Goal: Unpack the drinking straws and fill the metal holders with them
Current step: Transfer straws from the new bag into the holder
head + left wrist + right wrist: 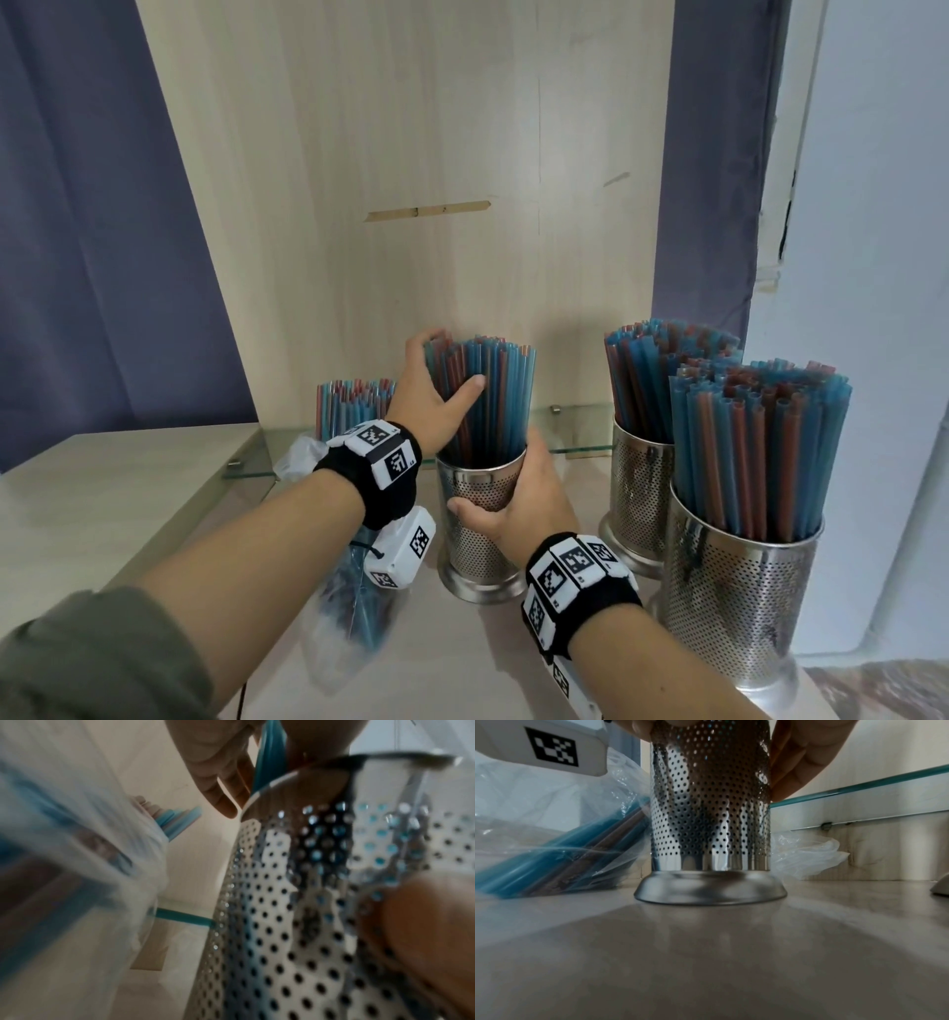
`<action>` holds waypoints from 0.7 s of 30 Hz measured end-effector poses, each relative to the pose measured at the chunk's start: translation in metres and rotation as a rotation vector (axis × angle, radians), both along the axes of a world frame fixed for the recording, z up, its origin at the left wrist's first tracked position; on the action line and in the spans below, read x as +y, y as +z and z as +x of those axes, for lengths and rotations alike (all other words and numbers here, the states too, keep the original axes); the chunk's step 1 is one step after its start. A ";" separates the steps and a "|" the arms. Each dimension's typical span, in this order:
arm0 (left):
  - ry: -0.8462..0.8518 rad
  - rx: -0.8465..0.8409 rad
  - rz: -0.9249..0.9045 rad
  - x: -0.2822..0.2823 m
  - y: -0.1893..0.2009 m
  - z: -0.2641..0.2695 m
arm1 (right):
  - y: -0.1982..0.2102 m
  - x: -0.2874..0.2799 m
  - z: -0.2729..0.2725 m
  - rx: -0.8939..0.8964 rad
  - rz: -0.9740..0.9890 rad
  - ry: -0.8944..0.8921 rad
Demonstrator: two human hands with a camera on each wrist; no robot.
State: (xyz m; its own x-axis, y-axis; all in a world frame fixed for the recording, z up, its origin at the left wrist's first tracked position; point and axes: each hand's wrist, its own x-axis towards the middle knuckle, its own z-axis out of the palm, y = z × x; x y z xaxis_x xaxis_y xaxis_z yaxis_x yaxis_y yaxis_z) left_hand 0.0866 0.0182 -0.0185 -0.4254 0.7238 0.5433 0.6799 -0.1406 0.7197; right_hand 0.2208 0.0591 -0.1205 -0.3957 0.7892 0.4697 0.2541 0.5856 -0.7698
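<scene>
Over at the far left the pale counter runs out to a bare front corner, with a purple curtain hanging close behind it. A glass shelf juts from the wooden back panel, its edge just above the counter, and a further cluster of straws stands behind it. A clear plastic bag with blue and brown straws inside lies slumped on the counter, touching the left side of the middle holder. The left hand is wrapped around the bundle of straws standing upright in that holder, thumb across the front. The right hand grasps the holder's perforated wall just below the rim; its flared base sits flat on the counter. To the right, two more holders stand close together, the rear holder just beside the front holder, both packed full, leaving only a narrow gap towards the white wall.
</scene>
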 end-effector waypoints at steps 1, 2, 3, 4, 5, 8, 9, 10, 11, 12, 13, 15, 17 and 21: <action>-0.004 0.001 -0.013 -0.001 0.000 -0.001 | 0.000 0.000 0.000 0.000 0.002 -0.001; -0.002 0.005 -0.020 -0.003 0.002 -0.002 | 0.000 0.000 0.000 0.001 0.002 -0.001; 0.009 0.007 -0.032 -0.006 0.004 -0.003 | 0.000 0.000 0.000 0.000 -0.001 0.000; 0.019 0.003 -0.031 -0.011 0.007 -0.003 | 0.000 0.000 0.001 0.000 -0.002 0.002; 0.025 -0.022 -0.015 -0.016 0.010 -0.005 | 0.001 0.000 0.001 0.000 -0.003 0.005; 0.091 -0.118 0.098 -0.036 0.020 -0.017 | 0.001 0.000 0.002 0.005 -0.005 0.019; 0.149 -0.124 0.126 -0.044 0.023 -0.024 | 0.001 0.000 0.003 0.006 -0.006 0.023; 0.215 -0.125 0.143 -0.050 0.025 -0.034 | 0.001 0.000 0.003 0.006 -0.006 0.024; 0.284 -0.120 0.147 -0.055 0.026 -0.045 | 0.001 0.000 0.003 0.002 -0.004 0.023; 0.360 -0.105 0.123 -0.059 0.026 -0.058 | 0.001 0.000 0.003 -0.004 -0.002 0.021; 0.441 -0.086 0.062 -0.061 0.025 -0.072 | 0.001 0.000 0.003 -0.007 -0.001 0.018; 0.574 -0.057 -0.149 -0.065 0.021 -0.099 | 0.000 0.000 0.002 -0.011 -0.003 0.013; 0.589 -0.061 -0.354 -0.068 0.013 -0.116 | 0.000 -0.001 0.001 -0.020 -0.006 0.007; 0.485 -0.056 -0.515 -0.065 -0.011 -0.124 | 0.001 -0.001 0.001 0.005 -0.008 0.016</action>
State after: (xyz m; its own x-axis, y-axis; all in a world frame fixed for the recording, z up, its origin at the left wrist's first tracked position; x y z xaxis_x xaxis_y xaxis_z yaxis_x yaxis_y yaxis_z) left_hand -0.0370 -0.0471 -0.0296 -0.7820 0.6048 0.1508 0.5396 0.5357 0.6495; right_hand 0.2218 0.0582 -0.1199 -0.4055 0.7865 0.4658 0.2411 0.5836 -0.7754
